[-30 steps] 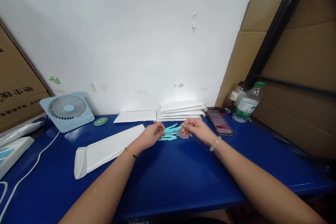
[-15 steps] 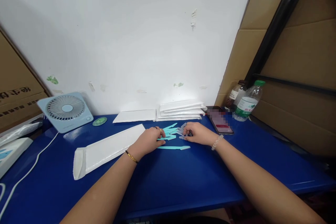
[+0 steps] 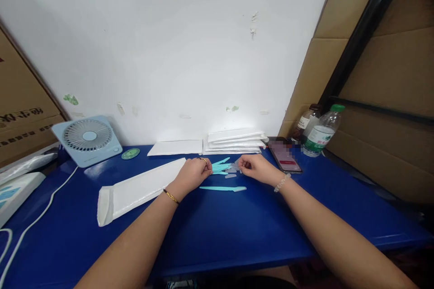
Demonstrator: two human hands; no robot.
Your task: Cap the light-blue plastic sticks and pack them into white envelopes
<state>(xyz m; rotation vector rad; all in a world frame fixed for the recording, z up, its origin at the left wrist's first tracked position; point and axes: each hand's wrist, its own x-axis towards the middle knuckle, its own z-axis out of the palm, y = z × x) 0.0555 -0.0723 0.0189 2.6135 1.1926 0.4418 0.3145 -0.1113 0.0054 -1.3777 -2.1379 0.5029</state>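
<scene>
My left hand (image 3: 194, 173) has thumb and forefinger pinched together at the left ends of a bunch of turquoise eyebrow razors (image 3: 221, 166). Its fingers cover those ends, so which razors they grip is hidden. Small clear blade caps (image 3: 231, 171) lie at the right of the bunch. Beside them my right hand (image 3: 252, 165) is closed in a pinch, and whatever is between its fingertips is too small to make out. A single turquoise eyebrow razor (image 3: 222, 188) lies apart on the blue table (image 3: 237, 230), nearer to me.
A white padded mailer (image 3: 142, 189) lies to the left. Further mailers (image 3: 233, 142) are stacked against the wall. At the left stand a blue fan (image 3: 88, 140) and its cable, with a green disc (image 3: 130, 153) nearby. A phone (image 3: 285, 158) and two bottles (image 3: 320, 133) are at the right.
My left thumb has closed toward the forefinger. My right fingers have drawn together and shifted slightly right, leaving more of the clear caps in sight. The view has shifted slightly.
</scene>
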